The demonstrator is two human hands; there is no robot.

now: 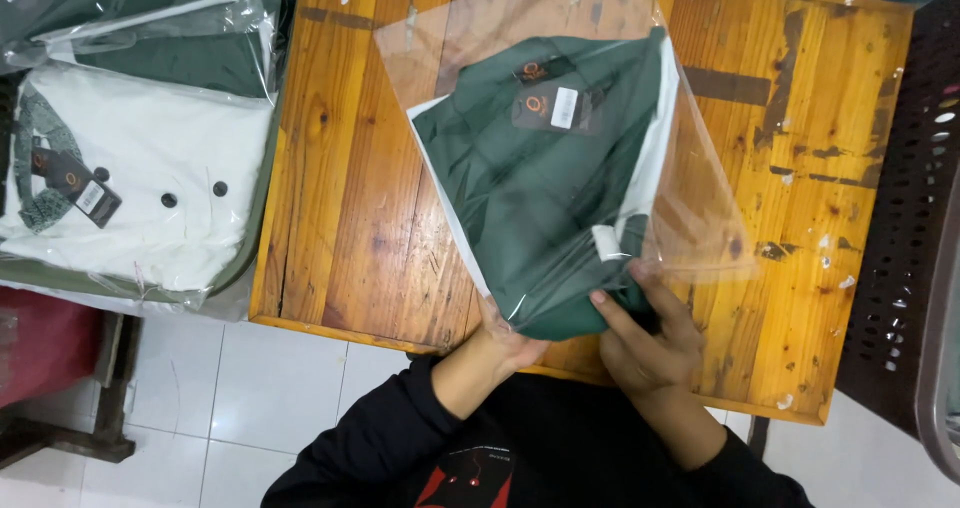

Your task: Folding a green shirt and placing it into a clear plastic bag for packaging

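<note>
Bagging step, garment nearly seated. Left hand (505, 346), at the tabletop's (340, 168) near edge, reaches under the clear plastic bag's (700, 198) mouth; its fingers are hidden, so its grip cannot be told. The folded green shirt (540, 198) lies mid-tabletop inside the bag. Right hand (645, 333), palm down, pinches the shirt's lower hem. Next, judging by this, closing the mouth needs the hem fully inside.

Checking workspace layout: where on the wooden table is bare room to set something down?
Bare wood lies on the orange-brown wooden table left of the clear plastic bag holding the folded dark green garment, and right of it toward the dark perforated crate. Crowded at the near edge around both hands.
</note>
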